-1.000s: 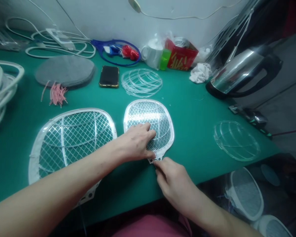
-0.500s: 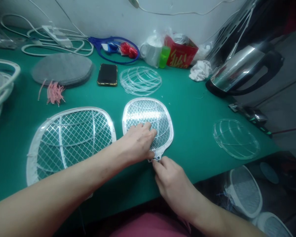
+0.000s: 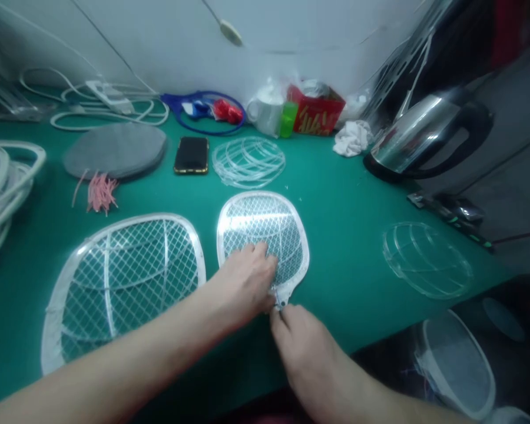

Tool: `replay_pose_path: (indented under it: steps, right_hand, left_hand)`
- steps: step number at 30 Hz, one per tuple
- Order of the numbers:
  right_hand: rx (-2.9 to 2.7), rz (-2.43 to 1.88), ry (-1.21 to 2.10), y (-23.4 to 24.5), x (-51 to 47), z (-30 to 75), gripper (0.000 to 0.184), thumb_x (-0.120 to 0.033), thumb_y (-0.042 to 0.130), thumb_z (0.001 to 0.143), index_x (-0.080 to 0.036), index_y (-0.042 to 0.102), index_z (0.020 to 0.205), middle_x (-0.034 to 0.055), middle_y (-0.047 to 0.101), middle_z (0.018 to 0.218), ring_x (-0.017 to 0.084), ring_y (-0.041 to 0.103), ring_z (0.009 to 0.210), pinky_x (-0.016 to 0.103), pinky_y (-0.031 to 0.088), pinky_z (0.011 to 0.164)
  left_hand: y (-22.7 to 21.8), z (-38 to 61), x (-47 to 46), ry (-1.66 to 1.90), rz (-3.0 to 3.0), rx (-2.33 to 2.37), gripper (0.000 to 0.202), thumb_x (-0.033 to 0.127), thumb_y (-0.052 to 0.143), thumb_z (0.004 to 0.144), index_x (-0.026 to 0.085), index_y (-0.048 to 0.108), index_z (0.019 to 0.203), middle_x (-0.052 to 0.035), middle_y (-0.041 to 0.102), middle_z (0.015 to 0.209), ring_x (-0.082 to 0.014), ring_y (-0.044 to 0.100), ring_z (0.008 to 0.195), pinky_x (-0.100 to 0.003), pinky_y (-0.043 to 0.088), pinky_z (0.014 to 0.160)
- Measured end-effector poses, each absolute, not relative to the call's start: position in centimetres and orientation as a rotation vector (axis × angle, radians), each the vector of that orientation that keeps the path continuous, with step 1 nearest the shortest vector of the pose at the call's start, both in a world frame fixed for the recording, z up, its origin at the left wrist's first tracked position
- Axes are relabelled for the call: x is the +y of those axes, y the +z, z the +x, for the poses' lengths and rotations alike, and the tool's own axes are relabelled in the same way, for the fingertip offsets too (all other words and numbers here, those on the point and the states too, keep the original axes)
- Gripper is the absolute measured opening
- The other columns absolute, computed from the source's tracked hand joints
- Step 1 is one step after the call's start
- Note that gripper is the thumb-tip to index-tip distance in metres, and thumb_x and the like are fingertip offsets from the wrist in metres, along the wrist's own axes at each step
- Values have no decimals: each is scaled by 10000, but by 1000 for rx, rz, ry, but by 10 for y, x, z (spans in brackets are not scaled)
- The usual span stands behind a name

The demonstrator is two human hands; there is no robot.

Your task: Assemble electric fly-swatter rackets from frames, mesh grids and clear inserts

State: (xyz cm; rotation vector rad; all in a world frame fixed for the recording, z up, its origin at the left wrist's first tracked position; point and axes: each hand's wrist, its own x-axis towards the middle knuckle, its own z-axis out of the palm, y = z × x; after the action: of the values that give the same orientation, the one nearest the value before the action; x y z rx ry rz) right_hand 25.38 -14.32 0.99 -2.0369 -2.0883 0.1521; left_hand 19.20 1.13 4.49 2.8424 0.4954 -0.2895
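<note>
A small white racket-shaped mesh panel [image 3: 265, 227] lies flat on the green table [image 3: 344, 194]. My left hand [image 3: 247, 280] rests on its lower part, fingers bent and pressing the mesh down. My right hand [image 3: 302, 341] pinches the panel's narrow neck tab at the near edge, fingers closed on it. To the left lies a larger white mesh frame [image 3: 123, 277], untouched.
A clear plastic grid [image 3: 426, 259] lies at the right. Further back are a stack of clear grids [image 3: 248, 160], a black phone [image 3: 191, 155], grey round pads [image 3: 115, 150], pink strips [image 3: 98, 193], white frames [image 3: 4, 176] at left, and a steel kettle [image 3: 424, 135].
The view has shifted slightly, so the objects sit lower in frame. My right hand has closed in on the neck tab; my left hand has stayed on the mesh.
</note>
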Motion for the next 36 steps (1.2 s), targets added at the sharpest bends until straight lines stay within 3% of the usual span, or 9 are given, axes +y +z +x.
replay_pose_path:
  steps: [3,5,9,13,18,21,25,31,36]
  right_hand:
    - [-2055,-2095,95,-6,-135,249,187,-35,441,722,-164,576,733,63,560,642,171,482,553,281,335,468]
    - [-2047,-2093,181,-9,-130,255,159,-60,453,722,-162,574,717,63,579,643,174,501,544,282,342,463]
    - [-1988,-1840,636,16,-119,291,118,-153,489,793,-164,598,837,44,625,782,148,565,672,236,431,572]
    - [-1725,-2028,402,38,-88,328,281,-188,400,888,-177,564,1116,85,602,1011,176,551,904,306,439,773]
    - [-2062,-1994,158,27,-22,338,381,-335,421,901,-246,482,1266,108,436,1328,266,372,1209,439,335,931]
    - [-2172,-2003,176,21,6,333,394,-432,376,909,-274,489,1252,98,462,1295,257,391,1186,445,328,927]
    - [-2171,-2134,123,25,21,323,394,-499,329,905,-289,546,1157,83,542,1135,258,470,1058,431,370,836]
    - [-2299,-2117,61,34,38,316,268,-398,479,868,-195,617,974,95,550,1045,246,486,983,379,368,813]
    - [-2386,-1964,263,32,43,316,265,-266,440,898,-204,569,1121,77,537,1101,203,479,1000,331,353,850]
  left_hand:
    - [40,186,8,-245,2849,523,201,275,549,699,158,588,858,-81,545,847,-208,493,727,-348,424,604]
    - [38,180,7,-172,2854,516,244,285,497,749,171,597,940,-88,575,908,-224,515,774,-398,443,669]
    - [34,164,9,-91,2783,544,405,417,376,862,238,538,1188,-87,564,1197,-281,520,1029,-516,396,882]
    - [31,148,11,-177,2690,549,535,531,334,862,297,393,1340,-52,374,1427,-322,366,1265,-579,279,1022]
    - [31,141,12,-218,2611,508,565,519,375,853,300,336,1372,-42,323,1452,-309,312,1306,-567,271,1051]
    - [35,143,12,-175,2578,525,510,470,433,842,287,429,1318,-53,372,1428,-303,349,1287,-548,290,1050]
    - [43,137,16,-39,2521,530,409,424,479,831,301,530,1218,-49,465,1358,-259,441,1217,-447,393,1009]
    - [55,75,41,191,2459,999,384,486,451,829,316,578,1148,-27,536,1282,-252,517,1128,-364,464,921]
    - [44,22,41,270,2304,1336,306,522,482,795,380,604,1037,67,549,1235,-241,509,1111,-352,441,923]
